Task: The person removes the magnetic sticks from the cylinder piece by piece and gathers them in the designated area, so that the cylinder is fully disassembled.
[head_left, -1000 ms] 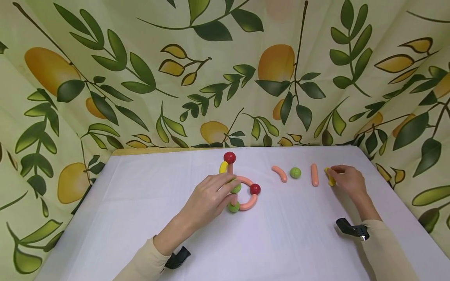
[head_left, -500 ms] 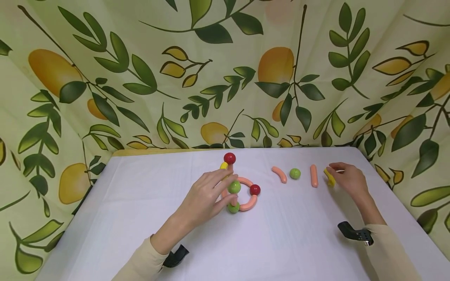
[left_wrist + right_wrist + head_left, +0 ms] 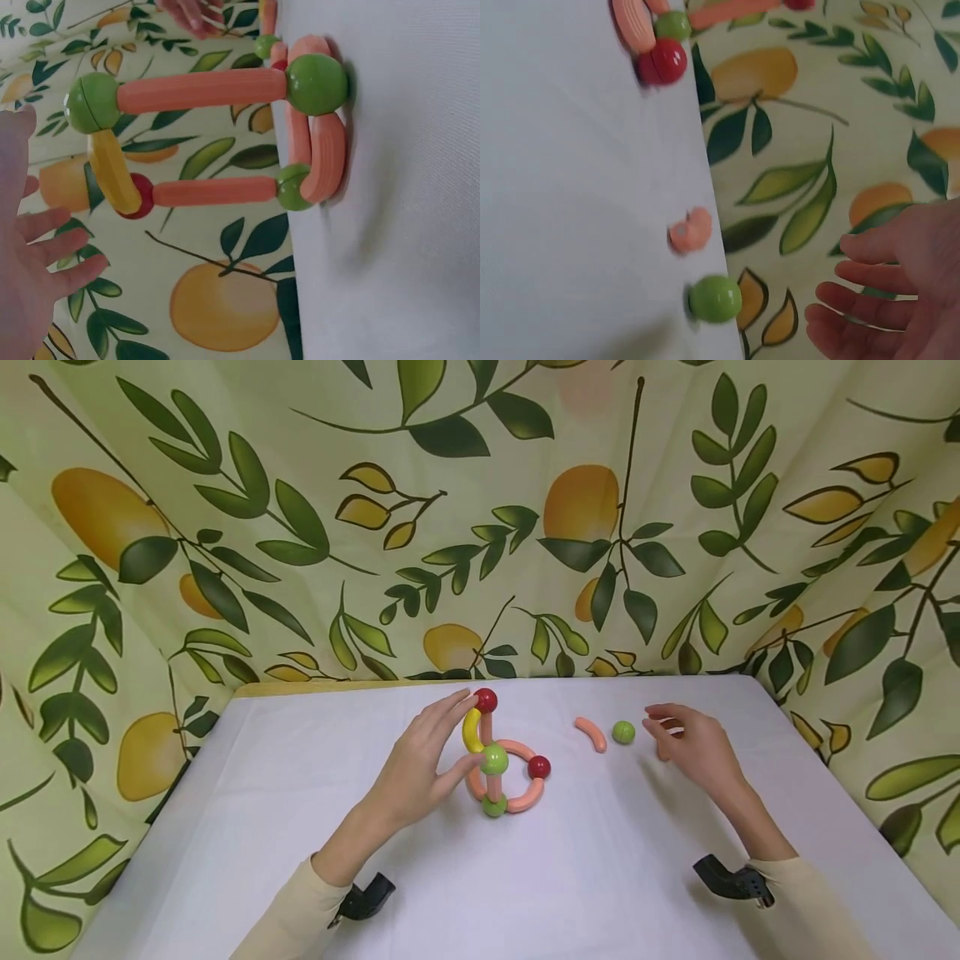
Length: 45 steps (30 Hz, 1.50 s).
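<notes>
A structure of balls and sticks stands mid-table. Its base is a ring of coral curved sticks (image 3: 527, 795) and balls. Two coral uprights (image 3: 202, 90) rise from it, topped by a green ball (image 3: 494, 758) and a red ball (image 3: 485, 700). A yellow curved stick (image 3: 114, 171) joins these tops. My left hand (image 3: 405, 768) is spread beside the tops, thumb and fingers apart; contact is unclear. My right hand (image 3: 701, 747) hovers right of a loose green ball (image 3: 623, 732), fingers loosely bent, nothing visible in them. Behind its fingertips, a straight coral stick (image 3: 663, 750) is mostly hidden.
A loose curved coral stick (image 3: 591, 735) lies between the structure and the loose green ball. White cloth (image 3: 300, 827) covers the table. A curtain (image 3: 480, 527) printed with fruit and leaves hangs behind the far edge.
My left hand has drawn back from the green top ball and spread wider, uncovering the yellow curved stick. My right hand has moved left from the loose yellow piece, which is now out of sight.
</notes>
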Available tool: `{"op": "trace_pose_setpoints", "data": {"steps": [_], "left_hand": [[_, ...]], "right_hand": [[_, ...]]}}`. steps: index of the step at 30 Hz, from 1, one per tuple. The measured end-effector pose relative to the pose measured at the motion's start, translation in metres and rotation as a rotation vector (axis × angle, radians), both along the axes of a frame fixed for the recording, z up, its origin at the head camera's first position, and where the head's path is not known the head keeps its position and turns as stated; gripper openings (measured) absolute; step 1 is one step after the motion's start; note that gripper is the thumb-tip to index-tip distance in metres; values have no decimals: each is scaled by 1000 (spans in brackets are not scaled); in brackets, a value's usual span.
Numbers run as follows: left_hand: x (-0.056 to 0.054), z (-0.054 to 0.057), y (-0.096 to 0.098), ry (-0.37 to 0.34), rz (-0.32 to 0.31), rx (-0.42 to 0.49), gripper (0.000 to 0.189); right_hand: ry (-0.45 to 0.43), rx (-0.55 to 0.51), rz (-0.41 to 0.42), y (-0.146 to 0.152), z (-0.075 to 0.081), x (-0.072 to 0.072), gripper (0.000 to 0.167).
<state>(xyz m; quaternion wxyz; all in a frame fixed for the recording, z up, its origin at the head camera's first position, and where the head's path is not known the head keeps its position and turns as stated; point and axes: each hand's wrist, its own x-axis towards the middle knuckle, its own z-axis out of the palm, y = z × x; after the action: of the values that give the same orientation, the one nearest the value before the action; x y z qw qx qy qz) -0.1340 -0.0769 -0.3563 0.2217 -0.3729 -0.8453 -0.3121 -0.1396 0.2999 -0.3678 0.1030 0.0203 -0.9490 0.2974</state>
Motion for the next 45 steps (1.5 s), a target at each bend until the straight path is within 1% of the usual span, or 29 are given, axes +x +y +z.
{"op": "trace_pose_setpoints", "data": {"steps": [2, 5, 10, 14, 18, 22, 29, 32, 34, 36, 38, 41, 45], "left_hand": [[-3, -3, -1, -36, 10, 24, 66], [-7, -8, -2, -97, 30, 60, 66], [-17, -15, -2, -197, 55, 99, 64], [-24, -18, -2, -256, 89, 99, 61], [-29, -18, -1, -324, 96, 130, 59], [-35, -19, 3, -399, 60, 184, 56], [-44, -18, 10, -533, -2, 294, 49], [-47, -18, 12, -603, -43, 341, 47], [-50, -18, 13, -647, -74, 367, 45], [-52, -19, 13, -688, -91, 384, 44], [-53, -21, 13, -718, -104, 385, 44], [-54, -25, 13, -758, -109, 373, 45], [-54, -30, 12, -793, -130, 381, 48]], "right_hand": [[19, -11, 23, -11, -2, 2, 33], [58, -14, 78, -25, -6, 5, 30], [71, -30, 176, -47, -13, 9, 31], [78, -49, 216, -59, -15, 8, 34], [67, -71, 239, -70, -17, 3, 35], [9, -91, 258, -79, -22, -1, 34], [-65, -148, 327, -91, -37, -9, 37], [-100, -172, 341, -97, -43, -12, 36], [-124, -182, 334, -101, -46, -14, 36], [-142, -185, 320, -105, -49, -14, 37], [-156, -178, 288, -109, -52, -14, 39], [-161, -160, 248, -114, -57, -13, 42], [-160, -139, 228, -121, -60, -13, 44]]}}
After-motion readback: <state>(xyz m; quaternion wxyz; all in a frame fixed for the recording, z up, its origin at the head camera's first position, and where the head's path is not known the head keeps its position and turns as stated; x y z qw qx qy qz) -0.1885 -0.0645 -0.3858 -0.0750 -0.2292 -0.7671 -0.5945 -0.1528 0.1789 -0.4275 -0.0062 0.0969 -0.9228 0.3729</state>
